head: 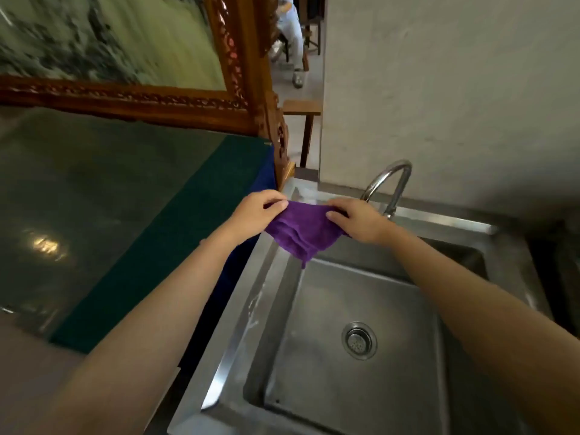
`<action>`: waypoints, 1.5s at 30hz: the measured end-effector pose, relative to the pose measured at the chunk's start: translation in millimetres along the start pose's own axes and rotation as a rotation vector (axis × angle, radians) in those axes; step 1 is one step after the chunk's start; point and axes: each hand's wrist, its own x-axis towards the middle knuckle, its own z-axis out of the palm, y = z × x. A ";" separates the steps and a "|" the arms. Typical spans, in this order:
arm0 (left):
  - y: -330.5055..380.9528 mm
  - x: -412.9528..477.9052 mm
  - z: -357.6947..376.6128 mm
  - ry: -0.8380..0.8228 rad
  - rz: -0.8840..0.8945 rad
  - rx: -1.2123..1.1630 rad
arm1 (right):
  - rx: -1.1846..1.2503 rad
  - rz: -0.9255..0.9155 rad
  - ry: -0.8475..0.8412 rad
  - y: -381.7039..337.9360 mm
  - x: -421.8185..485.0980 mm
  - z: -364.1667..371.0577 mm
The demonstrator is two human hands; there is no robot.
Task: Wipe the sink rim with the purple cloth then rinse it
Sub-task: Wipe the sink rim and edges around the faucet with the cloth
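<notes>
The purple cloth (300,230) hangs stretched between my two hands above the far left corner of the steel sink (251,309). My left hand (255,211) pinches its left corner, and my right hand (357,219) pinches the right corner. The cloth's lower tip droops toward the basin. The sink's left rim shows wet streaks. A curved chrome faucet (392,186) rises behind my right hand, with no water visibly running. The drain (359,340) sits in the basin floor.
A glass-topped table with a green and blue cover (141,230) adjoins the sink's left side. A carved wooden frame (175,102) stands behind it. A plain wall (455,89) backs the sink. A person sits far off in the background (292,36).
</notes>
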 end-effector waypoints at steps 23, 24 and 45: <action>-155.8 85.3 106.8 0.184 -0.258 0.233 | -0.206 0.338 0.361 76.7 166.6 156.3; -159.5 87.8 112.1 0.208 -0.256 0.275 | -0.103 0.327 0.373 78.0 173.5 165.2; -212.5 93.1 134.7 0.002 -0.016 0.571 | -0.177 0.267 0.227 141.0 244.7 182.0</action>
